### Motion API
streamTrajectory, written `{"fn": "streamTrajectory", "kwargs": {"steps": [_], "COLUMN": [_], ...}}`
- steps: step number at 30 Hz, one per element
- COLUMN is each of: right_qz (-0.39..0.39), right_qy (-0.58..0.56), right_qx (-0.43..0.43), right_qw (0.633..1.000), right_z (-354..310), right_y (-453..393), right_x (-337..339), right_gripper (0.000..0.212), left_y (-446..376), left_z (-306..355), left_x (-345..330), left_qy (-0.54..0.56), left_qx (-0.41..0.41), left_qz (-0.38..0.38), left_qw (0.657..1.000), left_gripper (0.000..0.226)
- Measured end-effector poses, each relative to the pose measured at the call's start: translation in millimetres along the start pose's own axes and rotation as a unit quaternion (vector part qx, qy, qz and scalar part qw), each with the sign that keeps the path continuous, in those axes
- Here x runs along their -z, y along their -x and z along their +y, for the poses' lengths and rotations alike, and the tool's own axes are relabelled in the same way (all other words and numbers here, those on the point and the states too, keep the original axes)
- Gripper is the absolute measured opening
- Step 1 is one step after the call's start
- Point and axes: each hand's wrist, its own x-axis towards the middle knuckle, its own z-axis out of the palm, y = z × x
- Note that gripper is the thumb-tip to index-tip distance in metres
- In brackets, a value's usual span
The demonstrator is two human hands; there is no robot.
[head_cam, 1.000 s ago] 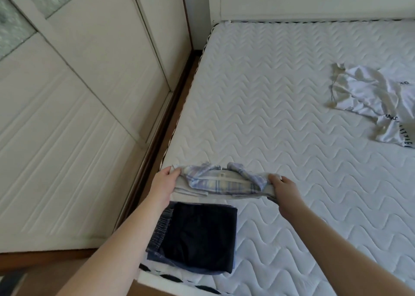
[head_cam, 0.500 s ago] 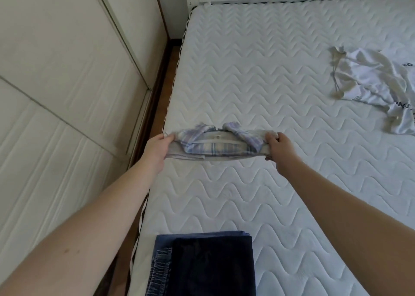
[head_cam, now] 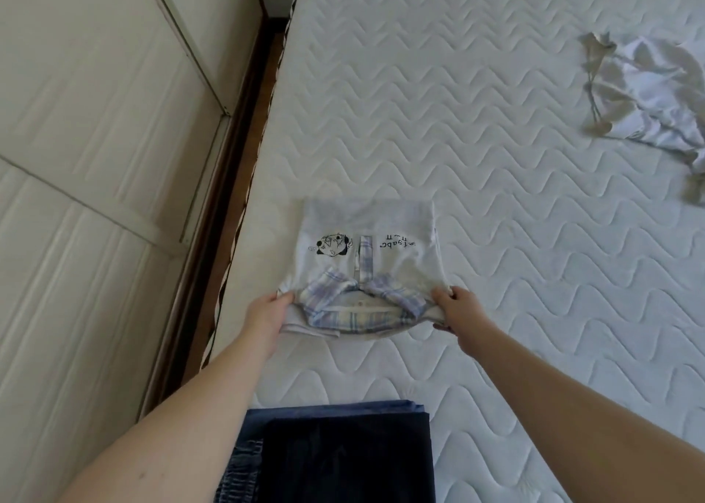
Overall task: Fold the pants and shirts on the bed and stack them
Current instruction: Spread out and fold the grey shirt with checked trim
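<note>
Shirt (head_cam: 372,258) lies folded on the bed (head_cam: 496,159), a pale grey rectangle with a plaid collar and placket, a small cartoon print on one side of the placket and upside-down lettering on the other. I hold it at the collar end, nearest me: my left hand (head_cam: 267,312) pinches the left corner with the thumb on top and the fingers curled beneath the cloth, and my right hand (head_cam: 456,310) grips the right corner the same way. The far end rests flat on the quilted mattress. Close to my body, at the bed's near edge, sits a stack of folded dark pants (head_cam: 335,457), well apart from the shirt. Far off to my right, a crumpled white garment (head_cam: 648,94) lies unfolded. A cream wardrobe (head_cam: 95,159) stands along the bed's left side.
</note>
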Motion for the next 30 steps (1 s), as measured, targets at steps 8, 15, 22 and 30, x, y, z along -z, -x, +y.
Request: {"fn": "streamTrajectory", "kwargs": {"steps": [8, 15, 22, 30], "right_qz": [0.020, 0.022, 0.039, 0.048], "right_qy": [0.041, 0.086, 0.131, 0.158], "right_qx": [-0.072, -0.084, -0.060, -0.043], "right_qw": [0.996, 0.992, 0.989, 0.985], "right_z": [86.8, 132.3, 164.5, 145.0], "right_y": [-5.8, -5.0, 14.4, 75.8], "right_x": [-2.4, -1.9, 5.1, 25.4], "right_gripper": [0.024, 0.034, 0.013, 0.017], "left_y": [-1.4, 2.6, 13.1, 71.2], "left_z": [-81.5, -113.5, -129.9, -115.2], "left_x": [13.3, 12.5, 19.9, 45.6], "left_qy": [-0.104, -0.231, -0.262, -0.390], "left_qx": [0.034, 0.020, 0.000, -0.061], "left_qz": [0.025, 0.053, 0.039, 0.064], "left_qw": [0.994, 0.971, 0.964, 0.917], "left_gripper": [0.025, 0.030, 0.023, 0.024]}}
